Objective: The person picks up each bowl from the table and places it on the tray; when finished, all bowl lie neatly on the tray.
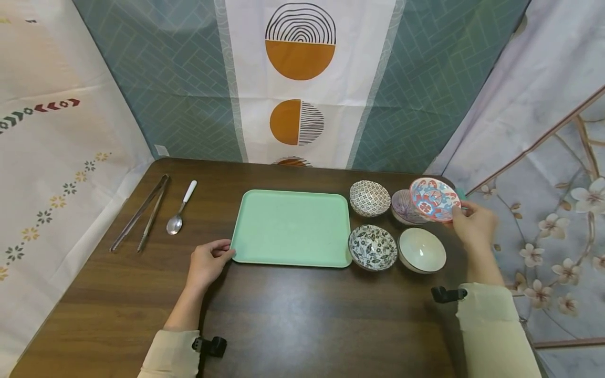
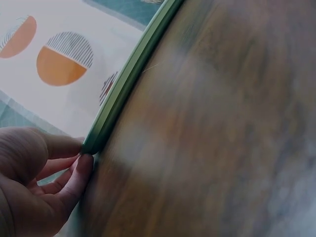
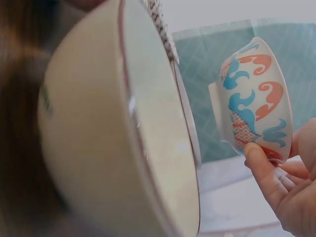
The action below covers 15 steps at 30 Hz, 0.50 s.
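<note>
My right hand (image 1: 474, 224) pinches the rim of a red-and-blue patterned bowl (image 1: 434, 198), held up above the others at the table's right. In the right wrist view this bowl (image 3: 259, 103) shows its painted outside and foot, thumb against its wall. Beneath it, a purple bowl (image 1: 405, 209) is partly hidden. Near my wrist stands a plain cream bowl (image 1: 422, 252), large in the right wrist view. My left hand (image 1: 208, 265) pinches the near left corner of a light green tray (image 1: 290, 228); the left wrist view shows fingers and thumb on the tray's edge (image 2: 123, 84).
A brown-dotted bowl (image 1: 370, 197) and a black-and-white floral bowl (image 1: 373, 247) stand beside the tray's right side. Metal tongs (image 1: 144, 212) and a white-handled spoon (image 1: 176, 223) lie at the left of the wooden table (image 1: 293, 325). Patterned cloths hang around it.
</note>
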Available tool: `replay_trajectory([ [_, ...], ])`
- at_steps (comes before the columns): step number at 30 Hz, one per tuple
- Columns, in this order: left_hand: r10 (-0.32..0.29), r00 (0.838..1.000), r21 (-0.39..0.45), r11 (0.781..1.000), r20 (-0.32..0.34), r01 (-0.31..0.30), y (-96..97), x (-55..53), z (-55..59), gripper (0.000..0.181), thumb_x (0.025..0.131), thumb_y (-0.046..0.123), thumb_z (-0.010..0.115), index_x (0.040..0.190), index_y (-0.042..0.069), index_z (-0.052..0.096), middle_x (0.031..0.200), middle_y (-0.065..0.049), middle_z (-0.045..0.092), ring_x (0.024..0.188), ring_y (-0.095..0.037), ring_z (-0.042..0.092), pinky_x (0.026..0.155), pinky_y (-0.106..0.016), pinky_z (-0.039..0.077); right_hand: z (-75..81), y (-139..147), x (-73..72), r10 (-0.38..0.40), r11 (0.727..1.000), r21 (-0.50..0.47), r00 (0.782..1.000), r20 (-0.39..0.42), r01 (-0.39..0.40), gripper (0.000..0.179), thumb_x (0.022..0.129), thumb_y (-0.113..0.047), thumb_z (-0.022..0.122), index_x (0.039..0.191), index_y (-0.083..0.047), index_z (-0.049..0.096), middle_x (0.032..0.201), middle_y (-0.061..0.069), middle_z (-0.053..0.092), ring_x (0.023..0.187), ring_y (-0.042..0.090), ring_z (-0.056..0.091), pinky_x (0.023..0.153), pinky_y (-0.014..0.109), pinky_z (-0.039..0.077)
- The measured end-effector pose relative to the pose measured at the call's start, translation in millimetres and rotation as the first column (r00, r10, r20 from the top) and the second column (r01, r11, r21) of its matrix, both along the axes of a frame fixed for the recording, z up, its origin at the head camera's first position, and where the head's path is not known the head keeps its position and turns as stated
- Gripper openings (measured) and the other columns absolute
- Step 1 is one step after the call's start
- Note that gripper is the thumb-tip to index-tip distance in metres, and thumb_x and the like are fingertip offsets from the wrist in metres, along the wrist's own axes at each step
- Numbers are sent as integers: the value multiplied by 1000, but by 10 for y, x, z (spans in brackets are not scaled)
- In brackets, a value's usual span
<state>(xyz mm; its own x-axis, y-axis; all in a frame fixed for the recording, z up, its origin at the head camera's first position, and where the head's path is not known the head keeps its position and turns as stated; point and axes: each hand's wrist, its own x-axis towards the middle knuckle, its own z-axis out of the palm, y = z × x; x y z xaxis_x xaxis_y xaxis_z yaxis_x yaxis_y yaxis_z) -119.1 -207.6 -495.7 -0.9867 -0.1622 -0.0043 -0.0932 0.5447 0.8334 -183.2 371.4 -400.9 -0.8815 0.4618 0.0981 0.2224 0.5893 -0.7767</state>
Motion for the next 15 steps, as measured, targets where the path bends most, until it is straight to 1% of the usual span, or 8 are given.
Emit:
replay_trajectory([
  [1,4,1000,-2,1000,0,-4,4,0,-1,29,91,11,75,116,-4,73,102,-17,74,91,-28,71,66,-17,50,9,-40,-23,10,1000,-8,1000,-14,-10,43,99,-14,49,131,14,59,62,-15,56,44,-5,57,44,15,46],
  [3,15,1000,-6,1000,1,-15,12,0,2,28,91,11,75,114,-4,74,100,-16,75,89,-26,71,68,-22,53,29,-131,-61,34,999,-20,999,-31,-35,43,99,-13,49,130,15,59,69,-4,63,45,-6,57,45,15,47],
  [5,30,1000,-8,1000,1,-30,21,2,5,26,91,10,75,113,-4,74,99,-16,75,88,-25,71,77,-28,53,54,-230,-96,56,998,-17,997,-47,-56,41,99,-12,50,130,15,59,80,11,68,46,-7,56,46,15,48],
  [7,45,999,-9,999,-2,-45,30,6,11,25,90,10,75,111,-4,75,97,-15,75,86,-25,72,93,-38,48,78,-329,-124,83,996,-8,995,-58,-84,41,100,-11,51,130,15,59,93,25,69,47,-9,55,48,14,48],
  [9,53,999,-7,999,-8,-53,36,10,18,24,90,10,75,110,-4,75,97,-16,76,86,-26,72,106,-48,35,97,-423,-151,104,995,0,992,-70,-105,39,99,-10,51,129,15,60,102,34,67,48,-10,55,48,14,47],
  [12,59,998,1,998,-12,-59,43,12,26,24,90,9,75,110,-4,75,96,-16,76,87,-28,72,113,-53,22,116,-547,-197,138,990,-1,987,-83,-139,38,99,-9,52,127,15,61,105,36,68,50,-9,57,49,13,47],
  [14,59,998,5,998,-12,-59,45,14,32,24,90,9,74,110,-4,75,96,-16,76,88,-29,71,114,-53,19,116,-627,-232,137,990,33,987,-82,-135,37,98,-11,53,126,11,65,104,33,69,58,-10,55,57,11,45],
  [15,61,998,6,998,-10,-61,45,15,33,24,90,9,74,110,-4,75,97,-16,76,88,-29,71,114,-53,20,111,-668,-249,141,989,44,987,-80,-138,36,98,-11,54,125,10,65,103,31,70,60,-7,57,58,12,46],
])
